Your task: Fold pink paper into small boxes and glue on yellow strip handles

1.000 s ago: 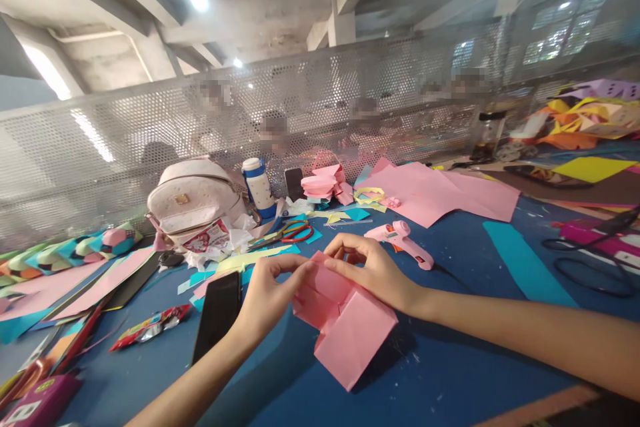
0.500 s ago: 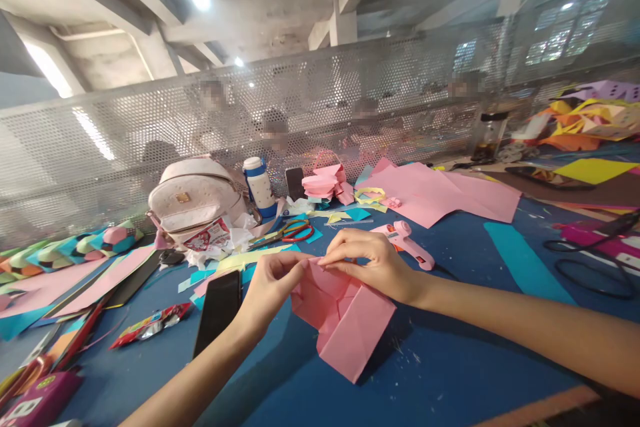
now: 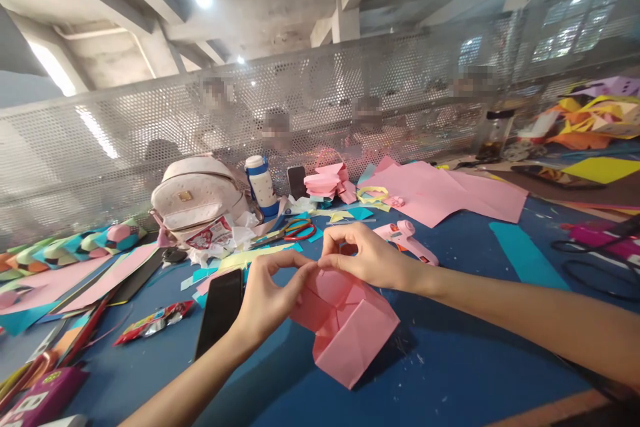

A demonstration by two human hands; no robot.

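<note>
Nearer each other than before, left hand and right hand have fingers clamped on the far edge of the pink paper box, probably steadying its folds.

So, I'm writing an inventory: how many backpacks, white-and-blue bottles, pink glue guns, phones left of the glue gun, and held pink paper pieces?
Backpack: 1
White-and-blue bottle: 1
Pink glue gun: 1
Phones: 2
Held pink paper piece: 1
Total: 6
</note>
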